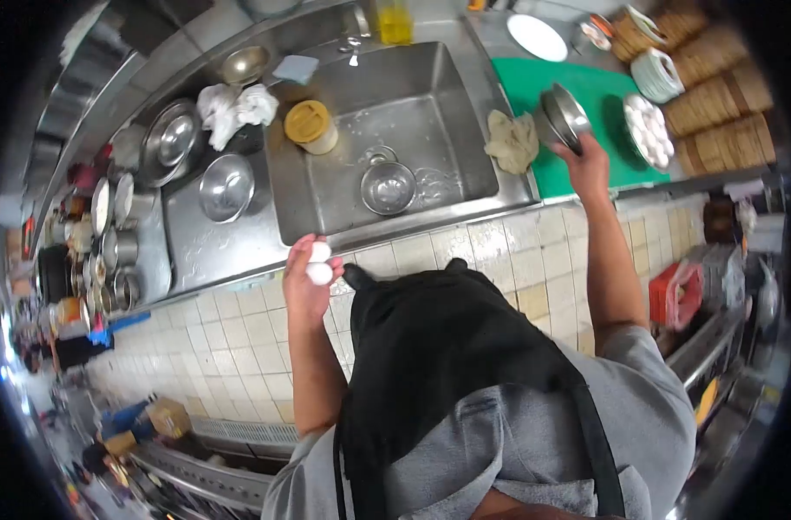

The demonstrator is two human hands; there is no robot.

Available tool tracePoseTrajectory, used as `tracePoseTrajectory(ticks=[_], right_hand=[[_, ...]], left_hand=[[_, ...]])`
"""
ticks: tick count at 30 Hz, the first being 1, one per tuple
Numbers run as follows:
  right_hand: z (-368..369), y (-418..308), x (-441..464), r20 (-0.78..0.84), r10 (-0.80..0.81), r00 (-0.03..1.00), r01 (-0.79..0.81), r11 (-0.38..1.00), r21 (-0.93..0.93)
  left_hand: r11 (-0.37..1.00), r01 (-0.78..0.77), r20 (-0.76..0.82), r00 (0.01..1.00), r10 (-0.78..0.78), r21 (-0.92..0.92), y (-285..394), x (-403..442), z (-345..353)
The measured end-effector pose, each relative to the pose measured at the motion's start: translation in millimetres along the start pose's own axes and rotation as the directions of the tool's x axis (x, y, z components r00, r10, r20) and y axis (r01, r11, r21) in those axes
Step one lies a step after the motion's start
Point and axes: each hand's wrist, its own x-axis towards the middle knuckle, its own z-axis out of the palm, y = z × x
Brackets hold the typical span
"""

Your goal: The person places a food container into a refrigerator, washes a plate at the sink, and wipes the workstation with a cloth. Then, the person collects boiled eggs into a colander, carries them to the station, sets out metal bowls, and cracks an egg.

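Two white eggs (319, 263) rest in my left hand (304, 286), its fingers curled round them, just in front of the sink's near edge. My right hand (587, 165) grips the rim of a metal bowl (568, 113), which is tilted on its side over the green cutting board (543, 178). Part of another metal rim shows against that bowl; I cannot tell whether it is a second one. To its right, a bowl of white eggs (647, 130) stands on the board. A crumpled beige cloth (512, 141) lies at the board's left edge.
The steel sink (447, 78) holds a metal bowl (389, 188) and a yellow-lidded tub (309, 124). Left of it stand a clear-looking bowl (226, 188) and white cloths (236, 108). A white plate (537, 37) lies behind the board. Brown stacks (726, 143) line the right.
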Motion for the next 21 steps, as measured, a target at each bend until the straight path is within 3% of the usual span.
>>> tracePoseTrajectory(ticks=[4, 6, 8, 10, 12, 14, 15, 16, 17, 21], right_hand=[[6.2, 64.2, 10.5, 0.117, -0.098, 0.988, 0.124, 0.961, -0.247], [9.3, 80.0, 11.4, 0.176, -0.003, 0.984, 0.06, 0.946, -0.32], [-1.7, 63.1, 10.4, 0.162, -0.055, 0.985, 0.105, 0.942, -0.317], [-3.5, 41.0, 11.6, 0.027, -0.201, 0.979, 0.197, 0.914, -0.356], [7.4, 19.2, 16.5, 0.011, -0.217, 0.976, 0.21, 0.931, -0.298], [24.7, -13.8, 16.3, 0.008, -0.114, 0.993, 0.113, 0.991, 0.077], [35.9, -37.5, 16.3, 0.151, 0.085, 0.985, -0.123, 0.957, 0.261], [66.1, -37.3, 15.2, 0.244, 0.139, 0.96, -0.256, 0.789, 0.558], [74.3, -71.0, 17.9, 0.246, 0.113, 0.963, -0.224, 0.843, 0.49], [149.3, -139.4, 47.0, 0.514, 0.111, 0.85, -0.462, 0.625, 0.63]], left_hand=[[0.999, -0.006, 0.0, 1.0, 0.006, -0.044, -0.7, -8.4, 11.7], [0.997, -0.045, -0.008, 0.999, 0.044, -0.063, 2.4, -7.3, 7.4], [0.992, -0.084, -0.016, 0.996, 0.082, -0.09, 9.3, -4.9, 2.2], [0.989, -0.088, -0.005, 0.996, 0.088, -0.121, 16.8, -1.1, -5.4], [0.983, -0.108, -0.009, 0.994, 0.107, -0.146, 23.0, 6.5, -21.0], [0.981, -0.1, -0.012, 0.995, 0.1, -0.164, 31.1, 13.7, -35.1], [0.98, -0.101, -0.014, 0.995, 0.1, -0.171, 35.6, 17.0, -42.9], [0.98, -0.093, -0.013, 0.996, 0.092, -0.177, 40.2, 19.1, -52.1], [0.982, -0.096, -0.016, 0.995, 0.095, -0.16, 45.3, 20.9, -62.9], [0.985, -0.145, -0.093, 0.986, 0.137, -0.091, 70.5, 20.1, -102.9]])
